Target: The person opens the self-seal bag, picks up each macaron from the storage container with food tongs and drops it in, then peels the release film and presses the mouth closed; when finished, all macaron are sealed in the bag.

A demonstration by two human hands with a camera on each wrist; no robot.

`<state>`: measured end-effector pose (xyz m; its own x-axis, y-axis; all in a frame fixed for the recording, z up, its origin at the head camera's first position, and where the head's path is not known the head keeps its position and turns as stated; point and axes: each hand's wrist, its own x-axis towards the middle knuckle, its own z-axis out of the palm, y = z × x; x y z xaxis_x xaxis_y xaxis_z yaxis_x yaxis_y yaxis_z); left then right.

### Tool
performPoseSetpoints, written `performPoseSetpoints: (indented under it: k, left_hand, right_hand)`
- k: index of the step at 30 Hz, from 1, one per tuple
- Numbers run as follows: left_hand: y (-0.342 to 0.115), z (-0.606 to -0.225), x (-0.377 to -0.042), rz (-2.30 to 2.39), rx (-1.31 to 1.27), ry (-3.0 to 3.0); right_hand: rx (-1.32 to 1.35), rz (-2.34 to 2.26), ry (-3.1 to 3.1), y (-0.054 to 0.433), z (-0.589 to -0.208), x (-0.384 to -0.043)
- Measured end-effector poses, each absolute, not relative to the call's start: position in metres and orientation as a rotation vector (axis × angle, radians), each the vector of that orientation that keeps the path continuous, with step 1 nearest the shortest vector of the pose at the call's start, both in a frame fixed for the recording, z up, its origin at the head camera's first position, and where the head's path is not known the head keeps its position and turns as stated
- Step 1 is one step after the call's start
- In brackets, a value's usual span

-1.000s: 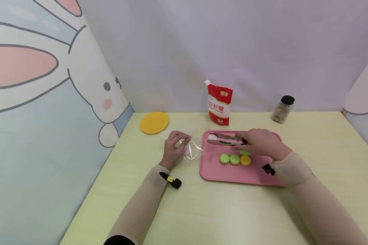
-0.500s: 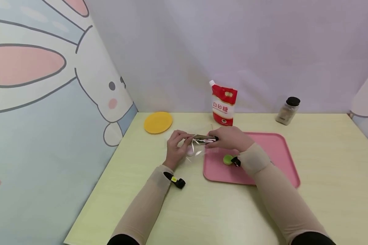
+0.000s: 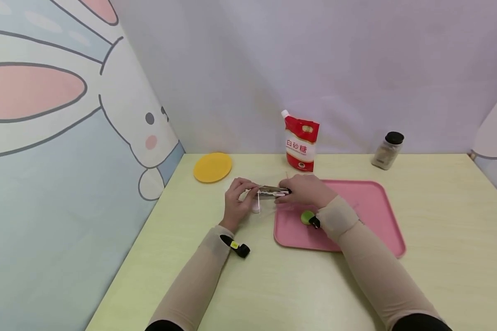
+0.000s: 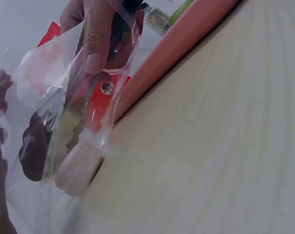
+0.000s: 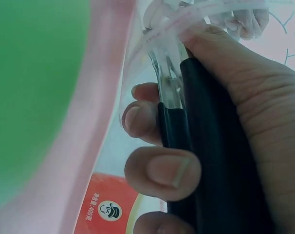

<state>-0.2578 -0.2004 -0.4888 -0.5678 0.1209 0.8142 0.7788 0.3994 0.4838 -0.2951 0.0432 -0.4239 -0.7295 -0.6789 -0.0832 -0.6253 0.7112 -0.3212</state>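
My left hand (image 3: 235,204) pinches the upper edge of a clear plastic bag (image 4: 21,92). With curled fingers my right hand (image 3: 308,190) grips metal tongs (image 5: 218,146) by their black handles. In the left wrist view the tongs' scalloped metal ends reach down inside the bag. Beside them, low in the bag, sits a pale pink macaron (image 4: 78,169). Whether the tongs hold a macaron I cannot tell. A green macaron (image 3: 307,217) lies on the pink tray (image 3: 372,202), partly covered by my right wrist; the arm hides the tray's middle.
At the back stand a red and white sugar pouch (image 3: 301,144) and a black-lidded jar (image 3: 387,151). A yellow plate (image 3: 212,167) lies at the back left. The tray's raised rim is just right of the bag.
My right hand has moved left, carrying the tongs with a white macaron from above the tray into the bag. The left hand keeps its pinch on the bag.
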Motion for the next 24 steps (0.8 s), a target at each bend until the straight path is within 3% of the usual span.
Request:
performPoseSetpoints:
  k: [24]
  left_hand:
    - [-0.2003,-0.4886,-0.2555,-1.201,-0.692,-1.935]
  right_hand:
    - [-1.092,-0.429,2.706,0.0453,-0.4198,-0.2937]
